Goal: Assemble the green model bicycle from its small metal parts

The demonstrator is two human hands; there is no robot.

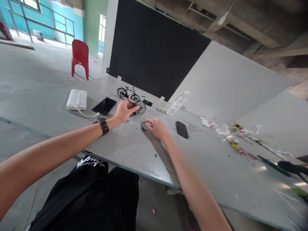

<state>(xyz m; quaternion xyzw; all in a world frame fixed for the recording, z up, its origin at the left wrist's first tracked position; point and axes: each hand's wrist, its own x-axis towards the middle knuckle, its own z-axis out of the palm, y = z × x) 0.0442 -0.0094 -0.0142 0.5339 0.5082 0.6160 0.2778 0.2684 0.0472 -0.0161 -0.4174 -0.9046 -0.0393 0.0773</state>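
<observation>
My left hand (125,110) is closed on a miniature bicycle (141,108), whose pale-rimmed spoked wheel sticks out to the right of the fingers. Green parts of it show between the fingers, and the rest is covered by the hand. Lower and to the right, my right hand (157,127) rests low at the table with its fingers curled together; whatever they pinch, if anything, is hidden. A small dark green piece (143,129) lies in the shadow beside its fingertips. Behind my left hand a black miniature bicycle (128,93) stands upright on the table.
On the grey table (120,141) lie a white power bank (77,99) cabled to a phone (105,106), and another dark phone (182,129). A clear bottle (178,103) stands at the back. Wrappers and small parts (237,146) lie right. A red chair (80,57) stands beyond.
</observation>
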